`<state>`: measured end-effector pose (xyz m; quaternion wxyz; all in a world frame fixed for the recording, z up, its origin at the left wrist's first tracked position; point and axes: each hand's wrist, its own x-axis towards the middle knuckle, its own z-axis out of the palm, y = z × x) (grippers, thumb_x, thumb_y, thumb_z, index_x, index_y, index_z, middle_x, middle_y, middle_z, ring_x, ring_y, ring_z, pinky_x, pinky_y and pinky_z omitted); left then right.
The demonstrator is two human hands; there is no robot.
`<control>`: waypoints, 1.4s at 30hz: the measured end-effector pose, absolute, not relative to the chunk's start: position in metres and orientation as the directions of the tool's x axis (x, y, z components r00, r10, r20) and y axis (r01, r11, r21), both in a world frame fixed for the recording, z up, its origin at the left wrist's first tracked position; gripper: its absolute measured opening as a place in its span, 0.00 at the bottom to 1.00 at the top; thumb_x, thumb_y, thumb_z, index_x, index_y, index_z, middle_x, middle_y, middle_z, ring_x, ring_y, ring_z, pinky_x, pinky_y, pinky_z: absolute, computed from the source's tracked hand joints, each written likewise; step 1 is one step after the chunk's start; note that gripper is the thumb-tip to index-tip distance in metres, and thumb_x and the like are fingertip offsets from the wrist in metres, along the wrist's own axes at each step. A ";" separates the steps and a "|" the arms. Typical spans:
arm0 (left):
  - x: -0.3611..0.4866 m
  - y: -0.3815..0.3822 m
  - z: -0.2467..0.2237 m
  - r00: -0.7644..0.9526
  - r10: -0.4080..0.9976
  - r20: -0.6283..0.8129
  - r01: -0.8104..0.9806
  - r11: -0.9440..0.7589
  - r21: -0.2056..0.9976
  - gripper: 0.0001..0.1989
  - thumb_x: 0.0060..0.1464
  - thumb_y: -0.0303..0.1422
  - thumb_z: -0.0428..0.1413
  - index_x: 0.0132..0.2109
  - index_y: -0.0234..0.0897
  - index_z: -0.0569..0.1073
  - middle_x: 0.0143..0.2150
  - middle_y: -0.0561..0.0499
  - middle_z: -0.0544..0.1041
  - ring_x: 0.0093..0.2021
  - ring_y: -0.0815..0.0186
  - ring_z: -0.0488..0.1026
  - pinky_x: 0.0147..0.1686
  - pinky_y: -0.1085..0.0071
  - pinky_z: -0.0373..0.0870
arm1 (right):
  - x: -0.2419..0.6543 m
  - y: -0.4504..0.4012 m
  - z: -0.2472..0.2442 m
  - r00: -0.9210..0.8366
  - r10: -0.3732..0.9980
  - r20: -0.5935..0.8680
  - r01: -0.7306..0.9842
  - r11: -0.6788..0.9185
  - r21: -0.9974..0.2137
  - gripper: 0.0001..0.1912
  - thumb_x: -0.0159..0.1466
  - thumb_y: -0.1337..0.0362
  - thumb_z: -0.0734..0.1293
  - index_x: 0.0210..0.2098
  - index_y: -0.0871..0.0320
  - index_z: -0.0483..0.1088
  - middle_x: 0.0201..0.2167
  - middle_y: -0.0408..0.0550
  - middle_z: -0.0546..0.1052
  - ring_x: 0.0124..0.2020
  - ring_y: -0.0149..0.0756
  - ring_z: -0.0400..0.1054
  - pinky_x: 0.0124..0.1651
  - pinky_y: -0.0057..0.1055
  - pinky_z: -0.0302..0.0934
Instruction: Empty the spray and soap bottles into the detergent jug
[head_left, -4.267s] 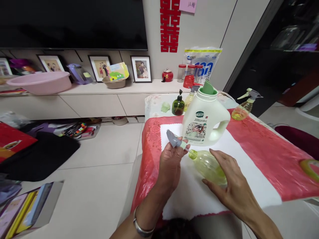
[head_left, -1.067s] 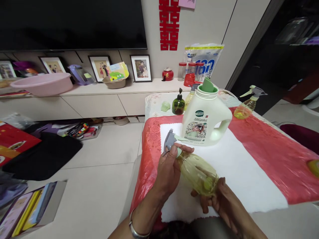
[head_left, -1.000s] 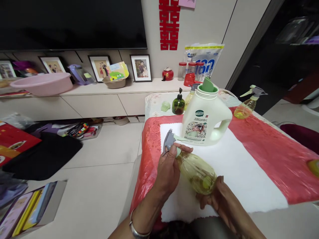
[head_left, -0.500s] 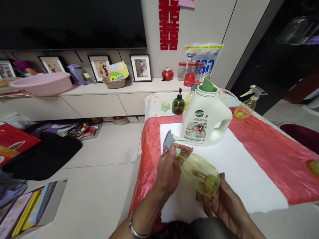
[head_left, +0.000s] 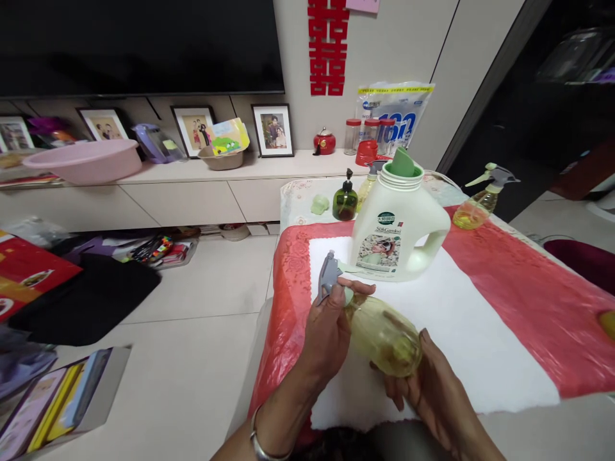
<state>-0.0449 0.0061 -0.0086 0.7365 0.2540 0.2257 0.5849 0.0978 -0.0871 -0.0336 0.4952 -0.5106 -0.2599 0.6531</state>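
A see-through yellow-green spray bottle (head_left: 382,333) with a grey trigger head lies tilted in the air between both hands. My left hand (head_left: 329,330) is closed around its neck, just below the trigger. At the base end, my right hand (head_left: 432,384) grips the bottom of the bottle, its fingers partly hidden beneath. Below them a white cloth (head_left: 485,346) covers part of the table. Right behind the bottle stands a large pale detergent jug (head_left: 401,224) with a green spout and no cap on its mouth.
A second spray bottle (head_left: 480,202) stands at the table's right side. Behind the jug are a dark green pump bottle (head_left: 344,198) and a crumpled light-green item (head_left: 319,205). Red plastic sheeting (head_left: 291,275) lies under the cloth. A pink basin (head_left: 86,163) rests on the cabinet.
Both hands keep hold of the spray bottle, which has turned slightly. The right hand's fingers have shifted a little at its base. The jug and other things stay put.
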 end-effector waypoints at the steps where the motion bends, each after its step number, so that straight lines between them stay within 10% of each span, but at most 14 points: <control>1: -0.045 0.006 -0.009 0.208 0.978 -0.018 -0.738 0.169 0.654 0.15 0.59 0.44 0.63 0.42 0.37 0.76 0.42 0.49 0.82 0.50 0.61 0.78 0.64 0.55 0.66 | 0.097 -0.087 -0.032 -0.050 0.890 -0.454 -0.448 -0.426 -0.786 0.54 0.68 0.29 0.56 0.74 0.66 0.44 0.44 0.62 0.72 0.23 0.31 0.63 0.23 0.27 0.62; 5: -0.044 0.007 -0.012 0.146 0.989 -0.029 -0.731 0.128 0.670 0.15 0.60 0.45 0.61 0.42 0.37 0.77 0.43 0.48 0.82 0.50 0.62 0.78 0.65 0.54 0.65 | 0.092 -0.088 -0.024 0.144 0.955 -0.259 -0.277 -0.212 -0.937 0.55 0.66 0.35 0.68 0.76 0.55 0.39 0.61 0.61 0.62 0.47 0.41 0.71 0.39 0.32 0.72; 8: -0.044 0.008 -0.013 0.137 0.989 -0.064 -0.736 0.145 0.662 0.15 0.61 0.45 0.60 0.43 0.36 0.76 0.44 0.47 0.82 0.50 0.61 0.78 0.65 0.54 0.65 | 0.092 -0.088 -0.029 0.274 0.961 -0.023 0.034 -0.034 -0.999 0.56 0.60 0.45 0.76 0.76 0.49 0.43 0.68 0.53 0.53 0.65 0.43 0.58 0.59 0.30 0.68; 15: -0.046 0.006 -0.006 0.242 0.970 0.010 -0.724 0.174 0.668 0.15 0.59 0.45 0.63 0.43 0.37 0.77 0.44 0.48 0.81 0.53 0.58 0.76 0.64 0.54 0.63 | 0.108 -0.081 -0.058 -0.140 0.926 -0.352 -0.464 -0.375 -0.803 0.56 0.67 0.27 0.57 0.74 0.65 0.43 0.57 0.70 0.64 0.33 0.40 0.70 0.33 0.38 0.69; 19: -0.045 0.008 -0.010 0.175 0.985 -0.017 -0.752 0.144 0.643 0.14 0.59 0.43 0.63 0.42 0.37 0.77 0.43 0.49 0.81 0.52 0.60 0.77 0.64 0.55 0.64 | 0.108 -0.082 -0.054 0.103 0.982 -0.160 -0.273 -0.127 -0.954 0.56 0.62 0.37 0.72 0.76 0.51 0.41 0.68 0.58 0.52 0.63 0.48 0.60 0.48 0.33 0.72; 23: -0.043 0.008 -0.010 0.202 0.978 -0.052 -0.744 0.188 0.642 0.14 0.59 0.44 0.63 0.42 0.37 0.77 0.44 0.48 0.82 0.51 0.59 0.77 0.63 0.53 0.64 | 0.102 -0.084 -0.039 0.241 0.970 -0.015 -0.029 -0.008 -1.000 0.53 0.60 0.46 0.77 0.75 0.50 0.47 0.67 0.51 0.55 0.67 0.42 0.54 0.62 0.28 0.65; 30: -0.048 0.007 0.000 0.287 0.957 0.036 -0.704 0.186 0.685 0.17 0.56 0.47 0.64 0.41 0.38 0.77 0.44 0.47 0.82 0.55 0.55 0.76 0.64 0.52 0.61 | 0.095 -0.077 -0.024 -0.099 0.904 -0.417 -0.572 -0.395 -0.719 0.54 0.67 0.30 0.62 0.74 0.63 0.43 0.56 0.66 0.66 0.30 0.34 0.67 0.31 0.32 0.65; 35: -0.048 0.011 -0.009 0.227 0.974 -0.010 -0.721 0.175 0.671 0.14 0.60 0.45 0.61 0.42 0.37 0.77 0.45 0.47 0.81 0.50 0.59 0.77 0.60 0.57 0.67 | 0.092 -0.080 -0.025 0.154 0.975 -0.162 -0.196 -0.130 -0.972 0.56 0.62 0.38 0.73 0.76 0.47 0.40 0.68 0.52 0.52 0.65 0.44 0.58 0.54 0.34 0.70; 38: -0.048 0.010 -0.011 0.226 0.974 -0.017 -0.725 0.180 0.665 0.13 0.61 0.44 0.60 0.42 0.38 0.78 0.45 0.47 0.81 0.52 0.58 0.76 0.61 0.56 0.66 | 0.093 -0.083 -0.029 0.227 0.974 0.021 0.123 -0.007 -0.992 0.54 0.62 0.43 0.74 0.76 0.51 0.42 0.68 0.50 0.54 0.69 0.40 0.51 0.65 0.28 0.61; 42: -0.050 0.008 -0.004 0.288 0.956 0.055 -0.735 0.184 0.653 0.14 0.60 0.43 0.62 0.42 0.36 0.79 0.42 0.47 0.82 0.53 0.57 0.76 0.67 0.51 0.61 | 0.095 -0.084 -0.037 0.151 0.987 -0.057 -0.064 -0.047 -0.997 0.55 0.63 0.35 0.69 0.76 0.55 0.42 0.67 0.55 0.56 0.68 0.47 0.54 0.65 0.35 0.62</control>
